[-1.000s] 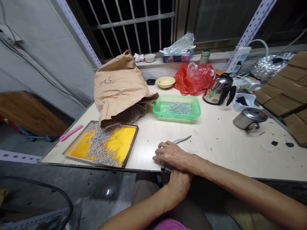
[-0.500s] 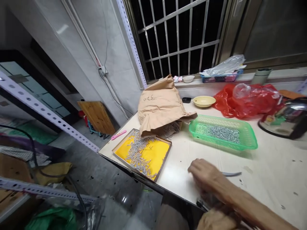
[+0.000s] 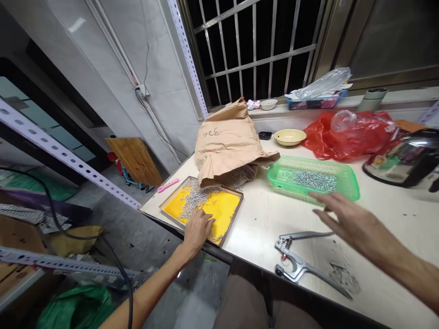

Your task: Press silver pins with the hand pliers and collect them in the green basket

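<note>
My left hand [image 3: 198, 227] reaches over the shallow tray [image 3: 226, 233], its fingers bent down at the pile of small metal pins [image 3: 194, 198] on the yellow lining. The thumb stands apart from the fingers; its fingertips are partly lost among the pins. My right hand [image 3: 343, 214] hovers at the front edge of the green plastic basket [image 3: 283, 187], thumb and fingers apart, holding nothing. More such pins [image 3: 315, 180] lie inside the basket. On the table between my hands and nearer to me rests a silver hand press tool [image 3: 298, 265] with spread handles, untouched.
Behind the tray leans a brown paper bag [image 3: 226, 141], its mouth open toward the tray with pins inside. A pink utility knife [image 3: 168, 185] lies by the left table edge. Farther back are a yellow bowl [image 3: 290, 137], a red plastic bag [image 3: 346, 137] and a kettle [image 3: 404, 160].
The hand press tool, earlier under my right hand, now lies free on the table. My right hand has moved back toward the basket. My left hand has come onto the tray.
</note>
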The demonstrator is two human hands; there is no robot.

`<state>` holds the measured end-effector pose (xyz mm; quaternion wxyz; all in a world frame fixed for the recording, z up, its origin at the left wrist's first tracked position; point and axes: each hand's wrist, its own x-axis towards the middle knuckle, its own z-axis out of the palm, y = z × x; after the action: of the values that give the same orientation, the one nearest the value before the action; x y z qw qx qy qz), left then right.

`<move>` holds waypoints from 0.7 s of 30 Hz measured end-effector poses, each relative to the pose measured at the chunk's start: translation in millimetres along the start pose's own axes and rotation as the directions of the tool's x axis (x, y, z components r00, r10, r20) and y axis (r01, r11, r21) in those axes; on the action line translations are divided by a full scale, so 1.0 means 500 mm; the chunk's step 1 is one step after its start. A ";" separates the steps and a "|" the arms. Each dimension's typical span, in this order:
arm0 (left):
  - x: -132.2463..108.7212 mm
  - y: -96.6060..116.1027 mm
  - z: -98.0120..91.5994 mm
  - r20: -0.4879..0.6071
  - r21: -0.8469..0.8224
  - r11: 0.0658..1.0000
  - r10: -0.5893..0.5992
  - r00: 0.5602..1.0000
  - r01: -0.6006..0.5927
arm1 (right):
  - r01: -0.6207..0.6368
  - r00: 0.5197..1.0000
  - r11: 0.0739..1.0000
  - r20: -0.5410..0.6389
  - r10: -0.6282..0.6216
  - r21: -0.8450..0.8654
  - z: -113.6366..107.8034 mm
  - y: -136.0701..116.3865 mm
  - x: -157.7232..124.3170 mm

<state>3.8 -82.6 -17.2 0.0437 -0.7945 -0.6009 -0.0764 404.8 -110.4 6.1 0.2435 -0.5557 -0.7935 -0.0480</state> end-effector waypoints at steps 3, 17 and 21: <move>0.017 0.006 0.013 0.081 0.063 0.997 0.028 0.996 -0.033 | -0.043 0.991 0.985 0.131 0.022 0.165 0.019 -0.069 -0.106; 0.069 -0.009 0.023 0.145 0.176 0.983 0.024 0.989 -0.049 | -0.270 0.930 0.962 0.270 0.251 0.035 0.047 -0.132 -0.205; 0.068 0.053 -0.019 0.067 -0.129 0.991 -0.024 0.997 0.033 | -0.257 0.928 0.966 0.284 0.241 0.017 0.046 -0.119 -0.200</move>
<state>37.8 -59.0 -1.6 -0.0288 -0.7891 -0.6069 -0.0897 369.7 -211.0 -46.3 0.1480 -0.6462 -0.7440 0.0838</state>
